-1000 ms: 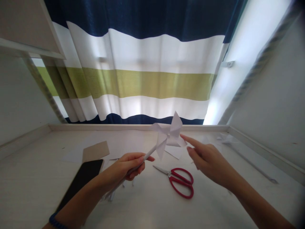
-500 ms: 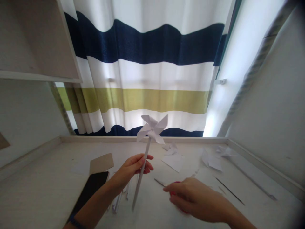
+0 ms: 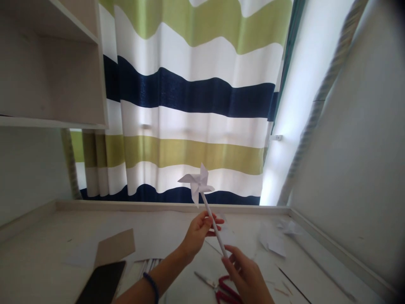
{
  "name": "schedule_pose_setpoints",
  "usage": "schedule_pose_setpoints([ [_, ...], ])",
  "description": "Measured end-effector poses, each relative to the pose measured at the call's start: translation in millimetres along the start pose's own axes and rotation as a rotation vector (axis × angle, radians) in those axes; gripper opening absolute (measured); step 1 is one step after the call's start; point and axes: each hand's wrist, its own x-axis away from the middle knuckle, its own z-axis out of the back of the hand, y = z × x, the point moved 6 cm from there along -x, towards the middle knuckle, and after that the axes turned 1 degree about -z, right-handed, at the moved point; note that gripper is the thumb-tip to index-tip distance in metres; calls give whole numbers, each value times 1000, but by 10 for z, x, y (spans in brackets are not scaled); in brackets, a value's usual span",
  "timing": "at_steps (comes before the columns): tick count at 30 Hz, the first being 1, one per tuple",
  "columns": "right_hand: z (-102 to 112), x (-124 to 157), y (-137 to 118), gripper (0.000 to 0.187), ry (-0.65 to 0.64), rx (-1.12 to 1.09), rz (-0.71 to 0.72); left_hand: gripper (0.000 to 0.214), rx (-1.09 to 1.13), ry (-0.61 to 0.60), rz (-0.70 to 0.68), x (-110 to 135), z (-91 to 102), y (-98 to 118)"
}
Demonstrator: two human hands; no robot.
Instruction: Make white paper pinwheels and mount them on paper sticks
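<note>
A white paper pinwheel (image 3: 196, 184) on a rolled paper stick (image 3: 214, 228) is held up in front of the striped curtain. My left hand (image 3: 199, 231) pinches the stick near its middle, fingers closed round it. My right hand (image 3: 245, 276) grips the stick's lower end with thumb and fingers. Red-handled scissors (image 3: 218, 287) lie on the white table (image 3: 47, 249) just below my right hand, partly hidden by it.
A dark phone (image 3: 101, 287) lies beside a brown cardboard piece (image 3: 115, 248) at the lower left. Paper scraps (image 3: 275, 242) litter the right of the table. A shelf (image 3: 47, 67) hangs at the upper left. Walls stand on both sides.
The pinwheel has risen from over the table and now tilts to the left. My right hand left the scissors and took the stick's lower end. The camera tilted upward.
</note>
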Motion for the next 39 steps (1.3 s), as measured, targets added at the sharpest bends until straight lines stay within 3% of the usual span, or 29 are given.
schedule_pose_setpoints([
  [5, 183, 145, 244, 34, 17, -47, -54, 27, 31, -73, 86, -123, -305, -295],
  [10, 465, 304, 644, 41, 59, -57, -117, 33, 19, -169, 153, -138, -679, -623],
  [14, 909, 352, 1003, 44, 152, 92, -144, 30, -27, -152, 174, -122, -842, -873],
  [17, 1361, 359, 1282, 35, 238, 318, -186, 24, -64, -105, 157, -216, -903, -1021],
  [20, 1798, 407, 1567, 27, 352, 581, -287, 20, -109, -23, 109, -359, -901, -1157],
  [23, 2057, 472, 1811, 23, 367, 766, -383, 19, -166, 2, 83, -435, -850, -1288],
  [30, 2369, 598, 2189, 24, 236, 981, -573, 23, -247, 42, 79, -484, -602, -1360],
  [39, 2613, 878, 2657, 22, 111, 980, -774, 24, -271, 93, 89, -549, -505, -1415],
])
